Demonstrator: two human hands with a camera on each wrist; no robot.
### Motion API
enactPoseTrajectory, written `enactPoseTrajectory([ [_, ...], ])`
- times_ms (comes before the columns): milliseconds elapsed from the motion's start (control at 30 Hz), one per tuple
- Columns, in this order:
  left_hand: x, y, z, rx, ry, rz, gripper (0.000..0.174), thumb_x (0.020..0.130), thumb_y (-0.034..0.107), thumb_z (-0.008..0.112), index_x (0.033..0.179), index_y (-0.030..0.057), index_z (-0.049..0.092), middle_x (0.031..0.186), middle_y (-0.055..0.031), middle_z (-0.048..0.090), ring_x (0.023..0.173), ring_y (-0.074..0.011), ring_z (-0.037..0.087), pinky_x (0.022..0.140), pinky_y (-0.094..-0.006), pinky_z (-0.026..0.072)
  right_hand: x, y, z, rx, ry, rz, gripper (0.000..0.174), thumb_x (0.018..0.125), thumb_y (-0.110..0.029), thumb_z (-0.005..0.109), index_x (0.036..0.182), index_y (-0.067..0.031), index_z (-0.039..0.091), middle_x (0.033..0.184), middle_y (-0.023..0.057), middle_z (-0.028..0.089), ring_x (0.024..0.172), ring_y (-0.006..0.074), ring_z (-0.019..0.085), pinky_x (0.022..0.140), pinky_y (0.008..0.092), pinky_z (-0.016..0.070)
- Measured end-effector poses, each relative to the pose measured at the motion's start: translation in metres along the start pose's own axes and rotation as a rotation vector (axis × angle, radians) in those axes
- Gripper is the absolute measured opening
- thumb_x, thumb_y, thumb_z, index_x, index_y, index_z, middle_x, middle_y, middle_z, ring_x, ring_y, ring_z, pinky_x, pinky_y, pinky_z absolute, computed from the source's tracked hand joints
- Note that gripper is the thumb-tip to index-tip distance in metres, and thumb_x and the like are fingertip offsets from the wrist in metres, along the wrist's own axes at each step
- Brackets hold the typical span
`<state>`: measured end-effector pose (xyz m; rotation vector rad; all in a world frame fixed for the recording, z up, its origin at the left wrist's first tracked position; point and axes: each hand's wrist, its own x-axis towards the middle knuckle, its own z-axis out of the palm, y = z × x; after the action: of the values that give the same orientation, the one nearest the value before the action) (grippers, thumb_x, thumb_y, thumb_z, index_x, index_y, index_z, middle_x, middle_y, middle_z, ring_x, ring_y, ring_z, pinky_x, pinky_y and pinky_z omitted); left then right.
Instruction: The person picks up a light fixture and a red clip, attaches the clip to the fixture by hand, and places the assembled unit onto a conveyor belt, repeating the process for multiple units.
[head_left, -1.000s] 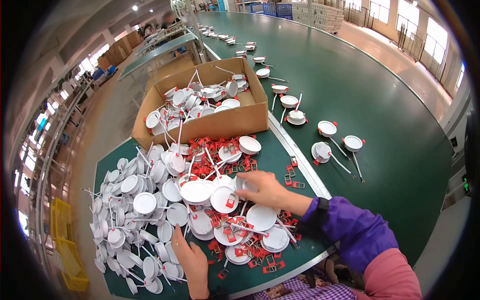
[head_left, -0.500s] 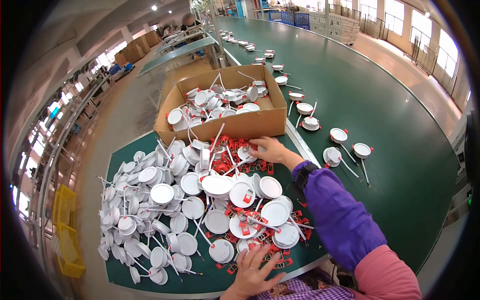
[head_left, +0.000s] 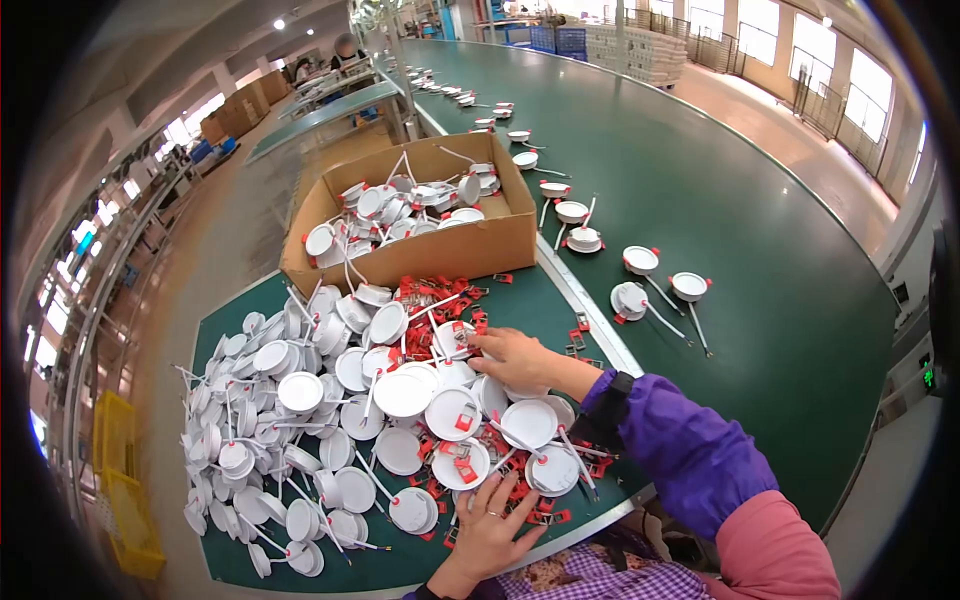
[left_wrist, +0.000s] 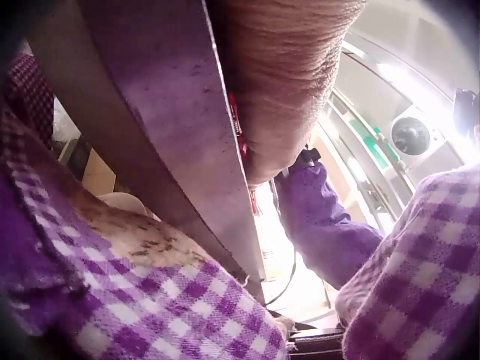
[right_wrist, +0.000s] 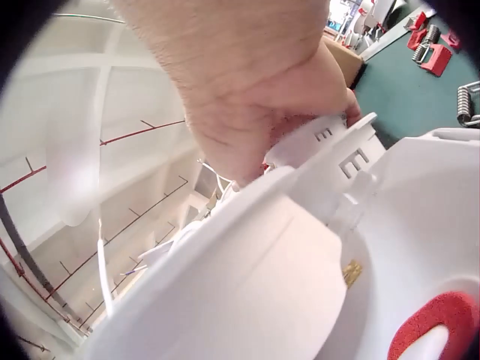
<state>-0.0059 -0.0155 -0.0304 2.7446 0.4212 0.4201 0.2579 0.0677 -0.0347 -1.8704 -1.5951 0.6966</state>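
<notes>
My right hand point(head_left: 515, 358) reaches into the pile and grips a round white downlight point(head_left: 455, 340) at its edge. In the right wrist view, fingers and thumb stand on either side of a slotted white housing point(right_wrist: 304, 142). Near the table's front edge, my left hand point(head_left: 490, 530) rests with fingers spread over red spring clips point(head_left: 465, 468) and the rims of lower downlights. The left wrist view catches its wrist side point(left_wrist: 285, 82) beside the table edge point(left_wrist: 187, 127). Beside that hand, a downlight point(head_left: 412, 510) lies back up, its white cable trailing.
A cardboard box point(head_left: 420, 265) of downlights stands behind the heap. Many loose downlights point(head_left: 300, 392) cover the table's left side. On the green conveyor point(head_left: 760, 250) to the right runs a row of downlights with red clips point(head_left: 640, 260). Yellow crates point(head_left: 130, 520) stand at left.
My right hand went from the heap's middle up to the red clips, then came back toward me, drawing a downlight along. The left hand moved right along the front edge, fingers spread.
</notes>
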Motion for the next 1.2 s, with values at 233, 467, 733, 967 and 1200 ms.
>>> enactPoseTrajectory([
  [233,-0.004,0.013,-0.008,-0.033,0.077,0.037,0.047,0.072,0.038,0.070,0.112,0.0144,0.061,0.127,-0.0120,0.048,0.123,-0.0260,0.034,0.101,-0.0460,0.0179,-0.028,0.037,-0.065,0.239,0.453,0.088,0.040,0.091,-0.037,0.051,0.107,-0.0025,0.063,0.104,0.0148,0.064,0.099,0.0265,0.060,0.087,0.0337,0.0448],
  [467,0.013,0.027,-0.005,-0.083,0.200,0.050,0.044,0.066,0.026,0.075,0.104,0.0084,0.062,0.112,-0.0106,0.053,0.109,-0.0288,0.045,0.092,-0.0436,0.0305,-0.070,0.051,-0.031,0.359,0.390,0.075,0.038,0.094,-0.031,0.048,0.113,0.0006,0.059,0.100,0.0119,0.064,0.089,0.0166,0.057,0.082,0.0275,0.0447],
  [733,0.054,0.037,-0.008,-0.004,0.231,-0.186,0.045,0.071,0.030,0.071,0.100,-0.0015,0.060,0.096,-0.0120,0.054,0.089,-0.0289,0.047,0.078,-0.0401,0.0370,-0.104,0.016,-0.025,0.452,0.391,0.125,0.035,0.093,-0.031,0.051,0.103,0.0001,0.062,0.076,0.0092,0.063,0.067,0.0129,0.053,0.063,0.0300,0.0449],
  [967,0.076,0.026,0.018,0.003,0.480,-0.310,0.020,0.071,0.024,0.071,0.078,0.0054,0.066,0.057,-0.0063,0.053,0.064,-0.0251,0.051,0.055,-0.0392,0.0395,-0.165,0.013,-0.038,0.284,0.394,0.222,0.020,0.084,-0.017,0.061,0.094,0.0000,0.064,0.081,0.0115,0.066,0.072,0.0186,0.060,0.069,0.0307,0.0478],
  [1200,0.079,0.038,0.006,-0.813,0.385,-0.689,0.015,0.073,0.011,0.071,0.076,-0.0019,0.064,0.055,0.0029,0.044,0.052,-0.0071,0.039,0.048,-0.0239,0.0306,-0.195,0.004,-0.018,0.252,0.380,0.174,0.017,0.081,-0.012,0.061,0.095,-0.0018,0.064,0.084,0.0126,0.061,0.075,0.0244,0.059,0.068,0.0328,0.0472],
])
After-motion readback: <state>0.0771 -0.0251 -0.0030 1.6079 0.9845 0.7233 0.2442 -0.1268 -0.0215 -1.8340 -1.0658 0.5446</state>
